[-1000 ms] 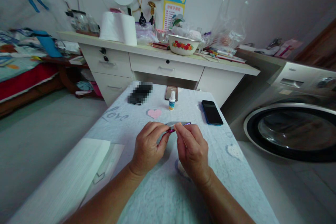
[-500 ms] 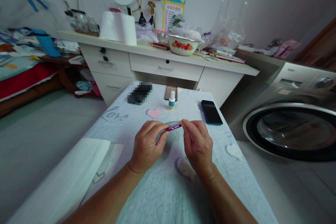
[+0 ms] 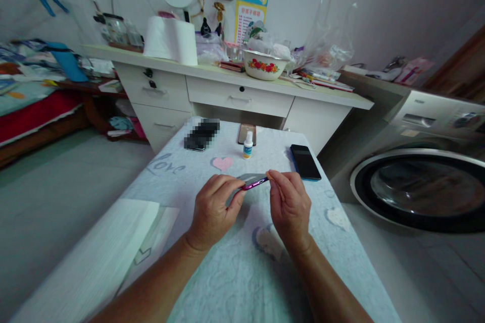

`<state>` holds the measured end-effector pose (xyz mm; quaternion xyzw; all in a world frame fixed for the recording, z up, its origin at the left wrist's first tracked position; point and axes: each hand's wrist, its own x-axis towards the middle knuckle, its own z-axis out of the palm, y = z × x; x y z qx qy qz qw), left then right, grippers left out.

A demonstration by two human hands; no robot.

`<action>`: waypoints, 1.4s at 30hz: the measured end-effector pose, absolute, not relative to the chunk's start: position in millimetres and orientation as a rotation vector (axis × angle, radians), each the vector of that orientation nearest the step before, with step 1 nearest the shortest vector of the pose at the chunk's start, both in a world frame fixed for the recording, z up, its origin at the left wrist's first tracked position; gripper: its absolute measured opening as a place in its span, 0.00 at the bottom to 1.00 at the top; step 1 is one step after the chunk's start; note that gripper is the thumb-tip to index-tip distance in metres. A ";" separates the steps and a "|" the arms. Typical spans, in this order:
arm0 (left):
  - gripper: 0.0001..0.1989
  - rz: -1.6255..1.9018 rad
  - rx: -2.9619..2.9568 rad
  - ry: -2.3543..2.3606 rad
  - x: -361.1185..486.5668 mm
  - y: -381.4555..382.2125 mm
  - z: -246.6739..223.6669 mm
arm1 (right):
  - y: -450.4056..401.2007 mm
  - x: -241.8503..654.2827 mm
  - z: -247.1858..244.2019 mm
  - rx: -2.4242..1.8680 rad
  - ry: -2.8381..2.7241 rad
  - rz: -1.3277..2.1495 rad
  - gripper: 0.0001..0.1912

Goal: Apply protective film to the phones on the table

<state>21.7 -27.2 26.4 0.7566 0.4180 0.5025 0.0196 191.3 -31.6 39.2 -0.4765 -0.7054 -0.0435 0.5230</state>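
Left hand's [image 3: 212, 207] edge-only pinch could drop the purple-edged phone [image 3: 255, 184], nearer than the bottle [image 3: 247, 147], right hand [image 3: 291, 207] touching its corner, grip unclear.

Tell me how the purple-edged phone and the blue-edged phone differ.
The purple-edged phone is raised in the left hand, while the blue-edged phone lies flat on the table. The purple-edged phone appears nearly edge-on; the blue-edged phone shows its broad black face. Both are thin slabs.
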 end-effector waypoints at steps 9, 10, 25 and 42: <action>0.08 1.503 2.391 1.308 21.3 -26.4 22.7 | -35.6 184.6 36.4 -1.104 -1.727 -0.068 0.15; 0.08 1.498 2.389 1.307 21.7 -26.5 22.8 | -36.6 183.1 36.1 -1.094 -1.736 -0.065 0.16; 0.05 1.470 2.339 1.302 23.8 -27.4 23.5 | -43.7 172.7 35.0 -1.003 -1.847 -0.049 0.20; 0.07 1.510 2.323 1.333 23.3 -27.8 25.1 | -29.9 191.0 38.8 -1.118 -1.671 -0.068 0.13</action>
